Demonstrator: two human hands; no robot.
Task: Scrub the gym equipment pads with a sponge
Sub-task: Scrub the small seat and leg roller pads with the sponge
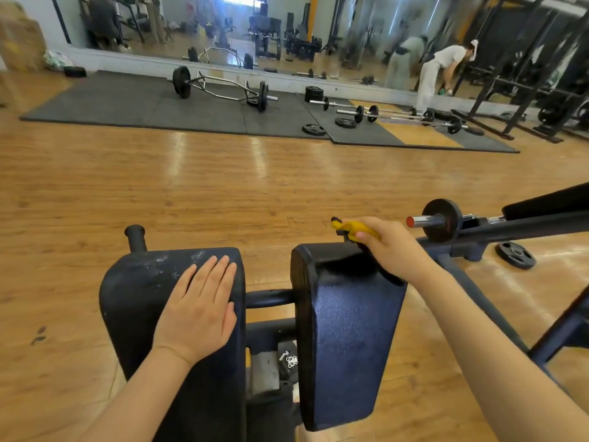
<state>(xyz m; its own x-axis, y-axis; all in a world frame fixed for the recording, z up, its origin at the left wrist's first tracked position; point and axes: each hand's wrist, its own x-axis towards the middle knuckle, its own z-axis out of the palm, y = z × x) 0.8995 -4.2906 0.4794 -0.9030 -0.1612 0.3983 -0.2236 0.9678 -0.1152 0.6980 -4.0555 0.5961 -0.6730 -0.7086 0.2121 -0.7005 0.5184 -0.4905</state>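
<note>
Two dark padded cushions of a gym machine stand side by side below me. My left hand [199, 306] lies flat with straight fingers on the left pad [137, 288], whose top shows whitish scuff marks. My right hand [390, 247] grips a yellow sponge [353, 230] with a dark scouring side, held at the far top edge of the right pad [347, 339]. Part of the sponge is hidden inside my fingers.
A black handle post [135, 237] rises behind the left pad. A loaded bar with a weight plate [441, 220] and the machine's frame run off to the right; a loose plate [514, 255] lies on the wooden floor. Barbells on black mats and another person [436, 71] are far ahead by the mirror.
</note>
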